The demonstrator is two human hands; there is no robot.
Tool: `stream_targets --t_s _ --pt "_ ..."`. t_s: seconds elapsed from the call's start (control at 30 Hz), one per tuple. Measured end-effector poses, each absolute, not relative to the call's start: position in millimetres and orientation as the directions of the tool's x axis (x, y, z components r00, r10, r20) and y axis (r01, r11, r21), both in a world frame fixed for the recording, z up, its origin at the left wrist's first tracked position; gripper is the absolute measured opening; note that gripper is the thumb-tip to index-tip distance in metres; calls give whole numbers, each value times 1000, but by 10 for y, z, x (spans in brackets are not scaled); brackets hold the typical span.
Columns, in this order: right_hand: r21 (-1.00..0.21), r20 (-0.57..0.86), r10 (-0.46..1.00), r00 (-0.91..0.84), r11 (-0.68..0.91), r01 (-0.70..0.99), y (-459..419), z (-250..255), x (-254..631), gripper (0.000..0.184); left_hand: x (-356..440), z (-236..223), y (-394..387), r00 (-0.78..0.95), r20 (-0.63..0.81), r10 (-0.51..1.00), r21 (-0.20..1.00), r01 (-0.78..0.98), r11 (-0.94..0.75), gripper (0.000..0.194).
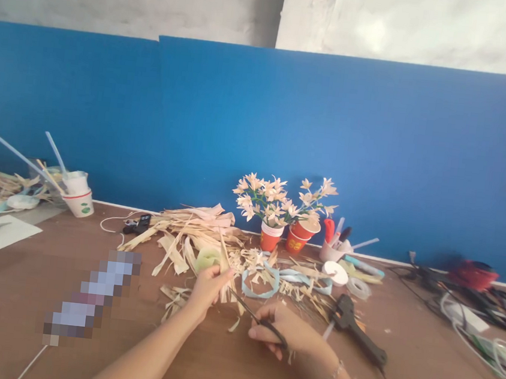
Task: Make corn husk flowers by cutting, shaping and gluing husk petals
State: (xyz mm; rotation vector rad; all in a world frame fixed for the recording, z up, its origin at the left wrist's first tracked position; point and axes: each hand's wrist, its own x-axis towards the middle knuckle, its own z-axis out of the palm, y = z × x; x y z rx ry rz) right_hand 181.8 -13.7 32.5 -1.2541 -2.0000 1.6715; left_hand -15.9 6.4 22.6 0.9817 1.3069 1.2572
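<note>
My left hand [207, 287] is closed in a pinch on a thin strip of dried corn husk [224, 257] that stands up from the fingers. My right hand [284, 331] grips a pair of black scissors [252, 313], whose blades point up-left toward the husk strip near my left fingers. Both hands are over the brown table [216, 366], just in front of a heap of husk pieces [189, 231].
Two red paper cups [284, 238] with handmade pale flowers [274, 198] stand by the blue wall. A black glue gun [358, 330] lies to the right, near tape rolls [347, 279] and light blue ribbon [265, 281]. Cables [472, 297] sit far right; a white cup [79, 198] with straws at left.
</note>
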Motion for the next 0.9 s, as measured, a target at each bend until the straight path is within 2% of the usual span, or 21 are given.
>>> stream_targets --t_s 0.67,0.9 --pt "-874 -314 753 -579 8 485 -187 491 1789 22 -172 172 56 -88 -157 984 986 -61 152 40" --pt "-892 -286 784 -551 -8 452 -152 443 1844 24 -183 195 78 -41 -163 986 951 -272 146 27"
